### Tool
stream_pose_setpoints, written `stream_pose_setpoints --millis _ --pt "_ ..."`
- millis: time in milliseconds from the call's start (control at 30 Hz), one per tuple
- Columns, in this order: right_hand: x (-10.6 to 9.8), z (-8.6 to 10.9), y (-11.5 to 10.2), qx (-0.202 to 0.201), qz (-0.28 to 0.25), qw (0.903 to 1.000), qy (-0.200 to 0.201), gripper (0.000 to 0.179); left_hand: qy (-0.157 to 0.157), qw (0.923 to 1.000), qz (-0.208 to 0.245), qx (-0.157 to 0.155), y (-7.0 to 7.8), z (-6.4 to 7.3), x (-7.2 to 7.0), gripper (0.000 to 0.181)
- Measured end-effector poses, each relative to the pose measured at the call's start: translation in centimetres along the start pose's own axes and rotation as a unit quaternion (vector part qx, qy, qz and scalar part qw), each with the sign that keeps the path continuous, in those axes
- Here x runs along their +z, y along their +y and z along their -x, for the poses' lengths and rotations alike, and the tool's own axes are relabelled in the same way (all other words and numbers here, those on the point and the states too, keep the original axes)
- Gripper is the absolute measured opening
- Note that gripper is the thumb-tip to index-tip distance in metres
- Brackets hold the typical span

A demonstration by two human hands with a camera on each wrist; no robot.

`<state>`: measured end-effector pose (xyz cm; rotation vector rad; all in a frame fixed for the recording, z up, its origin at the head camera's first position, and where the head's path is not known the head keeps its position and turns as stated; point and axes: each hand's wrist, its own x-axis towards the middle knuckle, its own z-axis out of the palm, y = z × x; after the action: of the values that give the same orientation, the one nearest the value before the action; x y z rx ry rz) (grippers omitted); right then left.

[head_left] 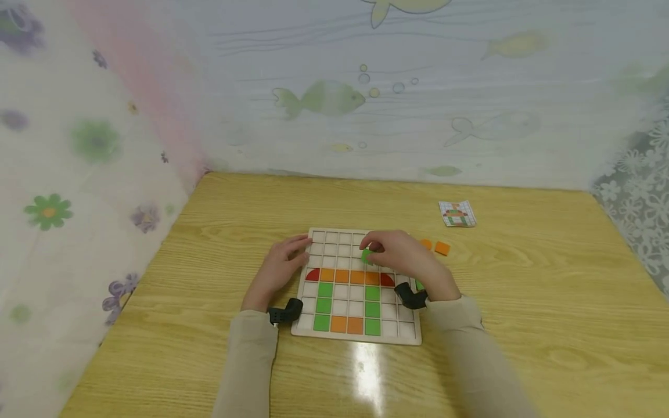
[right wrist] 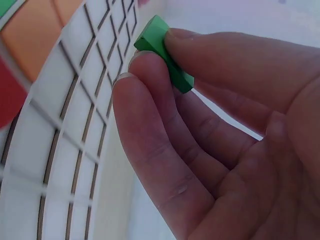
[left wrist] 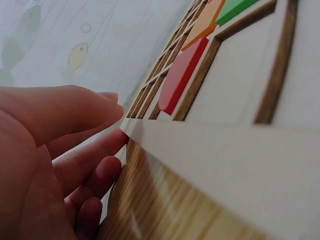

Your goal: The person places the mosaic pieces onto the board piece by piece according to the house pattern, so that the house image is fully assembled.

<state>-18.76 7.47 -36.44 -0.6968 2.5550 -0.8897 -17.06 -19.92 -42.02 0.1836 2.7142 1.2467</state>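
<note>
A wooden grid board (head_left: 360, 340) lies on the table, with colored tiles set in some of its squares. Across its middle runs a row of orange tiles (head_left: 342, 276), with a red rounded piece (head_left: 312, 274) at its left end and another at its right. Below stand two columns of green tiles (head_left: 324, 306), and orange tiles (head_left: 346, 325) sit between them at the bottom. My right hand (head_left: 405, 253) pinches a green tile (right wrist: 161, 47) between thumb and fingertips over the board's upper part. At the board's left edge, my left hand (head_left: 279, 264) rests with relaxed fingers, fingertips right at the rim.
An orange square piece (head_left: 442, 248) and a rounded orange piece (head_left: 426, 244) lie right of the board. A green piece (head_left: 420, 285) shows partly behind the right wrist. Farther back is a small picture card (head_left: 457, 213). Walls border the table behind and left.
</note>
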Motion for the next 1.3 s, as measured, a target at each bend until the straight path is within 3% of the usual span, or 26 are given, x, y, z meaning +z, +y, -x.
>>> stream_pose_setpoints --millis 133,400,667,867,1067,1300 --pt "0.7 -1.2 -0.8 0.004 -0.009 0.9999 -0.009 0.022 0.003 1.0 0.0 0.003 0.0 -0.1 0.0 0.037" --pt "2.7 -3.3 -1.6 0.009 0.04 0.999 -0.016 0.025 0.004 1.0 0.001 0.008 0.0 0.1 0.1 0.037" --pt "3.9 -3.9 -1.9 0.001 0.072 0.9972 0.018 0.021 0.009 1.0 -0.003 -0.001 0.2 0.2 0.0 0.036" --pt "4.3 -3.9 -2.2 0.023 0.076 0.9961 0.039 0.014 0.008 1.0 -0.005 0.002 0.2 0.2 0.2 0.036" --pt "4.6 -4.0 -2.1 0.029 0.1 0.9939 0.035 0.012 0.007 1.0 -0.001 -0.005 0.2 0.2 0.4 0.036" --pt "4.2 -3.8 -2.3 0.019 0.089 0.9955 0.025 0.014 0.005 1.0 0.002 0.0 0.1 0.1 0.0 0.036"
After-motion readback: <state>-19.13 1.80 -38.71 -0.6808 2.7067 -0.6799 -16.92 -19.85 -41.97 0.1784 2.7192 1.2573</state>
